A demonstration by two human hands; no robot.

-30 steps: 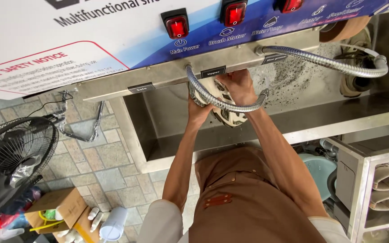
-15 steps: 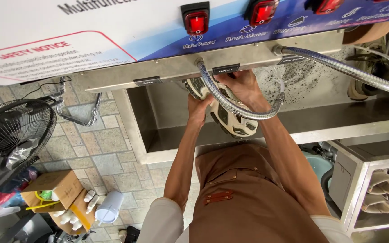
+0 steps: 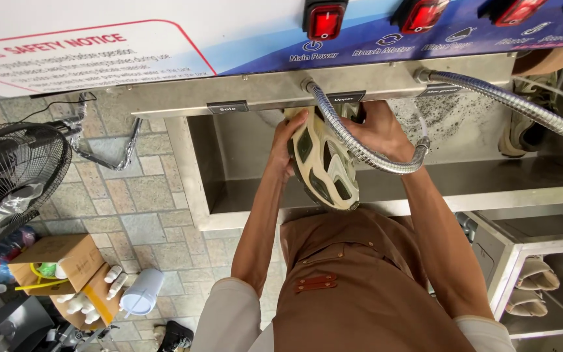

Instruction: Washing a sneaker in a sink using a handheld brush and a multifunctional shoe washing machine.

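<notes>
Seen from above: a cream sneaker (image 3: pixel 324 166), sole up, held under the machine's steel front panel (image 3: pixel 262 88) above the steel basin (image 3: pixel 242 189). Left hand (image 3: pixel 286 146) grasping its left edge, right hand (image 3: pixel 376 130) clasping the far end, likely steadying it under the flexible metal hose (image 3: pixel 373 153) curving across.

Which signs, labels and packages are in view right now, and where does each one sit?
Notice sign: panel's upper left, white, red-outlined.
Blue strip: upper right, white icons under red switches.
Three small black plates, white lettering, on the steel rail.
Cardboard boxes: floor, lower left, brown.
</notes>
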